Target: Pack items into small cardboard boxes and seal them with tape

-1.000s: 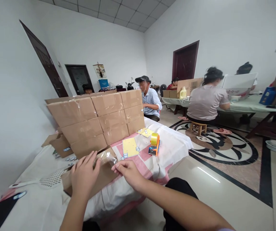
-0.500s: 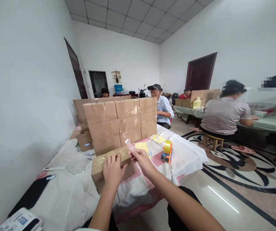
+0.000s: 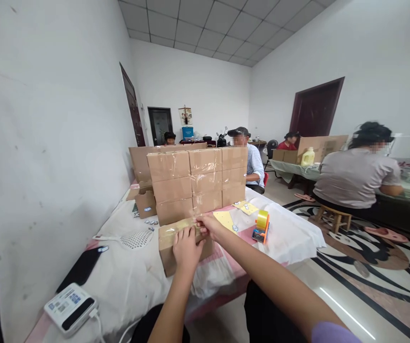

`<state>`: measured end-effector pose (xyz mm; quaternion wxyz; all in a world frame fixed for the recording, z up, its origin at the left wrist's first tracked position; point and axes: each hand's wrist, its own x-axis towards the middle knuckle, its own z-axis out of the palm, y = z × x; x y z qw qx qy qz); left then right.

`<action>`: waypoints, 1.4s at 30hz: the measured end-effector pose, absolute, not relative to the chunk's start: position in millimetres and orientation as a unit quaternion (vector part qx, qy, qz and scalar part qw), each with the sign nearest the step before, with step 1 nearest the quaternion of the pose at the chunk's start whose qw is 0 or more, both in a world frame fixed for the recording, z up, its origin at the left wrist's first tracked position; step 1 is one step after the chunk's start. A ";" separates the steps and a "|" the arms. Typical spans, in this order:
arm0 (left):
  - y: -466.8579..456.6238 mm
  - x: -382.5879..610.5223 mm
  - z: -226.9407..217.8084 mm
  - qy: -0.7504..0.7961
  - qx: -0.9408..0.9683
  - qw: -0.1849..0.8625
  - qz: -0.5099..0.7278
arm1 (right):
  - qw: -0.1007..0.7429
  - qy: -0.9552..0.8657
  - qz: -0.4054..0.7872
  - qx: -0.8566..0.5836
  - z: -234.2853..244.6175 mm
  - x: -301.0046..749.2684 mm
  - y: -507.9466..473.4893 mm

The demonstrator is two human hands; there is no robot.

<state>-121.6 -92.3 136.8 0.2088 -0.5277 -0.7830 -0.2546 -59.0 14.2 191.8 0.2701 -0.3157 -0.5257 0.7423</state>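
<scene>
A brown cardboard box (image 3: 168, 238) lies on the cloth-covered table in front of me, with shiny clear tape on its top. My left hand (image 3: 187, 247) rests on the box's top and near side, fingers stretched out and holding nothing. At the top right end of the box is my right hand (image 3: 206, 226), its fingers pressed together against the cardboard. Whatever is under those fingers is hidden. To the right stands an orange tape dispenser (image 3: 262, 226) with a yellow roll. Behind the box rises a stack of taped cardboard boxes (image 3: 206, 186).
Left of the box lie a white perforated scoop (image 3: 136, 239), a black phone-like slab (image 3: 79, 268) and a white device (image 3: 71, 308) with a cable. A small open carton (image 3: 146, 204) and yellow sheets (image 3: 245, 207) are near the stack. A co-worker (image 3: 255, 162) sits behind it.
My right hand, which held up a strip of clear tape, has come down onto the box's right end. My left hand stays on the box. The view has turned slightly left.
</scene>
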 end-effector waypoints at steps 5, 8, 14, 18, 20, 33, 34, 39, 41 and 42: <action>-93.8 -121.5 137.2 -0.783 -0.523 0.203 -0.268 | 0.258 -0.537 0.744 -0.304 218.5 -66.7 26.0; -93.0 -122.1 136.0 -0.786 -0.516 0.199 -0.275 | 0.314 -0.536 0.740 -0.255 243.2 -68.4 30.0; -91.2 -123.4 133.8 -0.792 -0.505 0.182 -0.289 | 0.211 -0.516 0.776 -0.296 233.4 -61.7 27.5; -93.9 -124.7 135.3 -0.794 -0.503 0.168 -0.299 | 0.100 -0.501 0.774 -0.374 208.6 -60.1 28.1; -95.9 -125.5 137.1 -0.795 -0.502 0.161 -0.300 | 0.071 -0.494 0.771 -0.395 205.6 -61.5 29.9; -99.9 -128.5 144.7 -0.805 -0.516 0.122 -0.265 | 0.013 -0.469 0.762 -0.446 209.1 -61.6 29.4; -99.4 -129.4 144.8 -0.804 -0.523 0.122 -0.257 | 0.014 -0.471 0.759 -0.449 210.1 -62.7 28.1; -92.7 -141.6 150.2 -0.781 -0.579 0.120 -0.201 | 0.018 -0.490 0.743 -0.456 219.1 -66.4 20.6; -89.7 -147.7 154.2 -0.770 -0.603 0.113 -0.175 | 0.020 -0.499 0.738 -0.454 222.2 -64.7 17.6; -88.6 -150.1 155.9 -0.768 -0.610 0.110 -0.164 | 0.022 -0.503 0.736 -0.453 223.1 -63.4 16.1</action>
